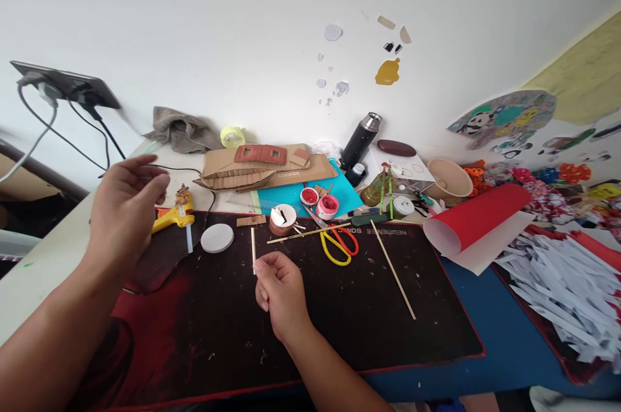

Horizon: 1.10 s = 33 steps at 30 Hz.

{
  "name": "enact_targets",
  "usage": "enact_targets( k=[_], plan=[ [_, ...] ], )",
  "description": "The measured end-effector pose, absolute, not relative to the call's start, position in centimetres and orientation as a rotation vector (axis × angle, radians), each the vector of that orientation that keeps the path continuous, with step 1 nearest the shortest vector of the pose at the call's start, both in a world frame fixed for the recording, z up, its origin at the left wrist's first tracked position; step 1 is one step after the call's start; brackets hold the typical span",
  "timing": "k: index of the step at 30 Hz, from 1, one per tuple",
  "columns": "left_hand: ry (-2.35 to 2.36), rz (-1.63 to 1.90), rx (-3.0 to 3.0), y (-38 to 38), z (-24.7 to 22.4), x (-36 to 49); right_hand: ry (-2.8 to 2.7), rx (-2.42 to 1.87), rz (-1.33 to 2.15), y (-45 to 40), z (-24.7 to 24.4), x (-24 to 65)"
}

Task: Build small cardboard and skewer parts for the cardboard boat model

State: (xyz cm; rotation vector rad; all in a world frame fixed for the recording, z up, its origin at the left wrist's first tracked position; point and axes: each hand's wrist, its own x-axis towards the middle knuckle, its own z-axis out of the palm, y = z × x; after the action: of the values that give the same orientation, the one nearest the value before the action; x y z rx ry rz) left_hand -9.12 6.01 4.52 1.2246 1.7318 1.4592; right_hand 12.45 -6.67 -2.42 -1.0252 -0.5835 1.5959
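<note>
My right hand pinches the lower end of a short pale wooden stick between thumb and fingers, holding it upright above the dark desk mat. My left hand is raised at the left, fingers stretched out and thumb apart, with nothing visible in it. Just beyond it is a yellow hot glue gun, partly covered by the hand. A white round lid lies between the two hands. Scissors with yellow and red handles lie past my right hand, beside a thin stick. Another long stick lies farther right.
Cardboard pieces, red paint pots and a black thermos line the back by the wall. On the right are a red paper roll and a heap of white paper strips. Cables hang from a socket at left.
</note>
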Motion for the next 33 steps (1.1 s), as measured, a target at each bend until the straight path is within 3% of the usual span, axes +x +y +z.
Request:
enact_targets(
  k=[5, 10, 16, 23, 33],
  plan=[
    [1.284, 0.773, 1.527, 1.4, 5.1, -5.6, -0.614, -1.054, 1.572, -6.7, -2.3, 12.2],
    [1.059, 0.545, 1.581, 0.3, 4.2, -3.5, -0.736, -1.112, 1.527, -7.0, -2.2, 13.0],
    [0.971, 0.547, 1.516, 0.4, 3.8, -3.7, -0.899, -1.188, 1.478, -7.7, -2.4, 13.9],
    [1.319, 0.786, 1.638, 1.9, 4.4, -5.1, -0.952, -1.231, 1.491, -8.2, -2.4, 15.8],
    [1.571, 0.938, 1.737, 1.1, 0.3, -4.0, -1.432, -1.552, 0.885, -0.5, 4.3, 26.8]
  ],
)
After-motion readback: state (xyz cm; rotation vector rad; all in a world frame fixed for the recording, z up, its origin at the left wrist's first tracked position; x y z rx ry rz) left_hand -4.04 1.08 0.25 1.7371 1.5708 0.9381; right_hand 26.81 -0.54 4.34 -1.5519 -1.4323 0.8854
